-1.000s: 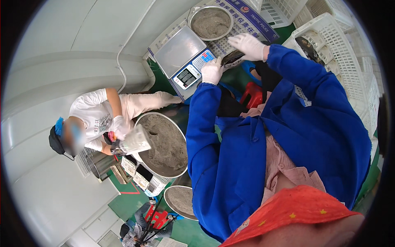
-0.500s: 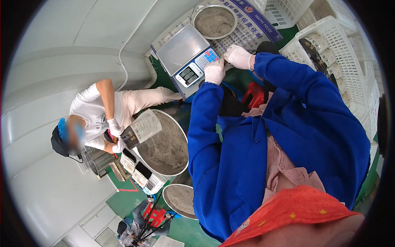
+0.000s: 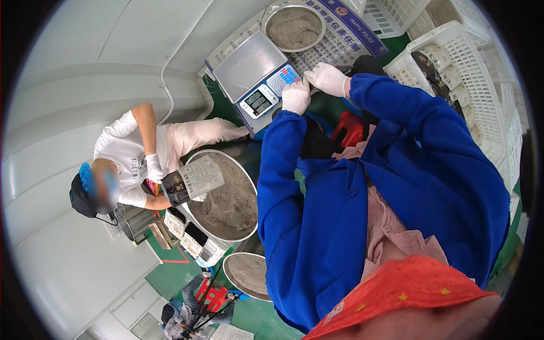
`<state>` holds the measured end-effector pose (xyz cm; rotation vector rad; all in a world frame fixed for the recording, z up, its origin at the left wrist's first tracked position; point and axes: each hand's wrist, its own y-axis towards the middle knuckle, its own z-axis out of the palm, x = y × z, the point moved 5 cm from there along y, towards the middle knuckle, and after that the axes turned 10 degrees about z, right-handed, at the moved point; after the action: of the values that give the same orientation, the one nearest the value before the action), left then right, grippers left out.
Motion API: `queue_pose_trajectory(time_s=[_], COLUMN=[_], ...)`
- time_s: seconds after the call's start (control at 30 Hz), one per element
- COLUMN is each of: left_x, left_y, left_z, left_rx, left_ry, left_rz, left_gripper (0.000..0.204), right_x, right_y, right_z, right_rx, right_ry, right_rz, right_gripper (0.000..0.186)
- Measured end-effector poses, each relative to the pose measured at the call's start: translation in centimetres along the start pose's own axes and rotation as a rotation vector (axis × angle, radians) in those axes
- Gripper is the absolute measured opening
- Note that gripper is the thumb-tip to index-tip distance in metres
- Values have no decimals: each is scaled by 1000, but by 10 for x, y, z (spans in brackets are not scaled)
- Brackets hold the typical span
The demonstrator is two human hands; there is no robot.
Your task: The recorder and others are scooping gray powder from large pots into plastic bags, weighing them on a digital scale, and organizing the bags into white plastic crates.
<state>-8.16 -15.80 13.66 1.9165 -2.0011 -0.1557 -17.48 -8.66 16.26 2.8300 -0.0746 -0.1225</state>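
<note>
My left hand (image 3: 296, 98) and my right hand (image 3: 327, 80), both in white gloves, meet beside the near right corner of the electronic scale (image 3: 249, 65). Fingertips on both are pinched together and almost touch. Whatever lies between them is too small or hidden to make out. The scale's flat metal pan (image 3: 249, 63) carries nothing. Just beyond it stands a round metal bowl (image 3: 295, 28) of grey-brown loose material, on a printed sheet (image 3: 354, 45) with a blue border.
At left, a co-worker (image 3: 127, 153) holds a black and clear bag (image 3: 195, 180) over a large metal basin (image 3: 229, 201) of the same material. Another basin (image 3: 247, 275) stands nearer. White crates (image 3: 481, 73) with packages line my right; a red stool (image 3: 347, 129) is below my hands.
My right hand has shifted slightly left, closer to my left hand. The co-worker's bag has moved right, and one of their gloved hands has gone behind it.
</note>
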Motion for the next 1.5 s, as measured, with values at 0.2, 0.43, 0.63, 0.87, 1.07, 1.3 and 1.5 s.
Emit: queue_pose_trajectory(time_s=[0.2, 0.43, 0.63, 0.87, 1.07, 1.3, 1.5], left_x=[2, 3, 3, -3, -5, -31, -41], left_y=[-1, -1, 2, 2, 1, 56, 67], left_z=[-1, -1, 0, 2, 6, -15, -3], left_rx=[36, 87, 90, 137, 210, 112, 79], left_ry=[-9, -34, -22, 12, -82, -152, -176], left_rz=[39, 62, 74, 70, 12, -72, 93], left_gripper=[18, 11, 11, 10, 17, 18, 11], right_x=[-12, -59, -89, -103, -110, -97, -78], right_y=[-8, -36, -55, -67, -66, -69, -61], right_z=[-5, -8, -10, -18, -18, -10, -18], right_rx=[35, 78, 114, 188, 288, 340, 400], right_ry=[-57, -81, -103, -83, -63, -63, -5], right_rz=[-42, -31, 72, 141, 223, 181, 180], right_gripper=[13, 15, 24, 20, 11, 15, 17])
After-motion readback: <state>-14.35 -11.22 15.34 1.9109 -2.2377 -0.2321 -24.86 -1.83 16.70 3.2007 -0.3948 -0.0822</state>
